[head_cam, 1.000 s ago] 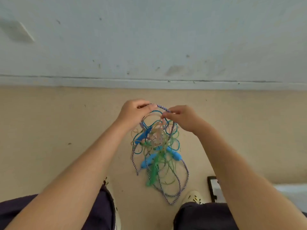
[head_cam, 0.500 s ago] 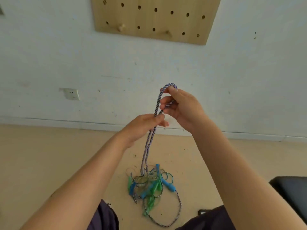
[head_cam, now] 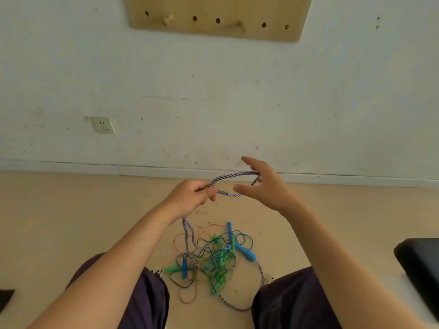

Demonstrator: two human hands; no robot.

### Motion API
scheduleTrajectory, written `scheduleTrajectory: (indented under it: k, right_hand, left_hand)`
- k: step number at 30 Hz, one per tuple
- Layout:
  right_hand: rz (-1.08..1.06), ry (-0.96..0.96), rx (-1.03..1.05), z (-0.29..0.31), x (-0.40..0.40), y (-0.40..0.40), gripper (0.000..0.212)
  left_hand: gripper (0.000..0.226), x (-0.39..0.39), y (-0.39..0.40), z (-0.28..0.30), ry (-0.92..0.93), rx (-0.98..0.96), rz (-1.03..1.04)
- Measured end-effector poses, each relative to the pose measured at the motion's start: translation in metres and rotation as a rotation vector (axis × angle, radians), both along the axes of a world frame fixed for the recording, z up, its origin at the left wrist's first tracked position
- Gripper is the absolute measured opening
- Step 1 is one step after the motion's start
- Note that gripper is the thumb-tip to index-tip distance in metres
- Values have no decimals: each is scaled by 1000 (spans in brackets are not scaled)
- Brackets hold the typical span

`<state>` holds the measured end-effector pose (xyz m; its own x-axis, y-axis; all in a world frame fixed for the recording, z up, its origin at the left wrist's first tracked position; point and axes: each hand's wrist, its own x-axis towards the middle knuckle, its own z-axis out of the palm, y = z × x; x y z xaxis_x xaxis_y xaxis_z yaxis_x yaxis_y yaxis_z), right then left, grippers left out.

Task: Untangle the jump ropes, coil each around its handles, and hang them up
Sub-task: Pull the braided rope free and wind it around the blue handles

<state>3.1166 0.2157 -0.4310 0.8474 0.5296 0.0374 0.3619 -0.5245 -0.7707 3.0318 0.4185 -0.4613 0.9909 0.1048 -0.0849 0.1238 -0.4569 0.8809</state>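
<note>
A tangle of jump ropes [head_cam: 213,260] lies on the floor between my knees, with blue and green handles and thin green, blue and orange cords. A purple-and-white braided rope [head_cam: 234,175] rises from the pile. My left hand [head_cam: 190,198] grips both strands of it. Beyond that grip the rope forms a loop that hangs over my right hand [head_cam: 261,186], whose fingers are spread and nearly straight, the loop resting in the crook between thumb and forefinger.
A wooden pegboard [head_cam: 218,17] with two pegs hangs high on the white wall. A wall socket [head_cam: 103,125] sits low at the left. A black cushioned seat [head_cam: 418,264] stands at the right edge. A dark object [head_cam: 6,298] lies at the lower left.
My hands have come down and apart. My right hand has let go its grip and spread its fingers inside the loop. The rope pile has spread out on the floor.
</note>
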Motion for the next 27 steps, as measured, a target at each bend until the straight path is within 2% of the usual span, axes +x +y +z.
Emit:
scheduleTrajectory:
  k: [1, 3, 5, 7, 8, 10, 11, 13, 15, 17, 20, 21, 24, 26, 27]
  right_hand:
    - [107, -27, -6, -2, -5, 4, 70]
    - [263, 33, -34, -16, -11, 14, 51]
    - [302, 96, -60, -33, -15, 22, 25]
    - [278, 145, -84, -44, -14, 29, 13]
    - [283, 157, -124, -45, -12, 30, 12]
    - [288, 221, -151, -43, -5, 25, 26]
    - [263, 273, -75, -41, -1, 21, 34]
    - [99, 366, 225, -39, 11, 12, 40]
    - [-95, 326, 424, -40, 25, 0, 40]
    - [-124, 210, 333, -41, 32, -6, 38]
    - [52, 279, 179, -41, 22, -1, 34]
    - [90, 313, 148, -42, 17, 3, 47]
    - [117, 303, 103, -48, 2, 18, 107]
    - [38, 126, 57, -46, 4, 19, 132]
    - [14, 19, 25, -44, 5, 17, 134]
  left_hand:
    - [32, 1, -4, 1, 3, 37, -41]
    - [32, 6, -6, -1, 68, 7, -106]
    - [32, 9, -5, -2, 145, -133, -175]
    - [33, 10, -2, -7, 175, -183, -218]
    - [32, 11, 1, -11, 181, -175, -216]
    - [28, 13, 7, -17, 218, -148, -205]
    - [30, 14, 12, -19, 249, -128, -219]
    - [40, 16, 20, -20, 289, -77, -248]
    - [43, 17, 26, -20, 267, -30, -215]
    - [39, 18, 29, -23, 211, -20, -129]
    - [37, 17, 27, -23, 132, 17, -86]
    - [37, 16, 23, -22, 113, 19, -102]
    - [36, 13, 10, -19, 84, 30, -177]
    - [37, 14, 6, -18, 90, 71, -200]
    - [37, 15, 6, -18, 94, 94, -192]
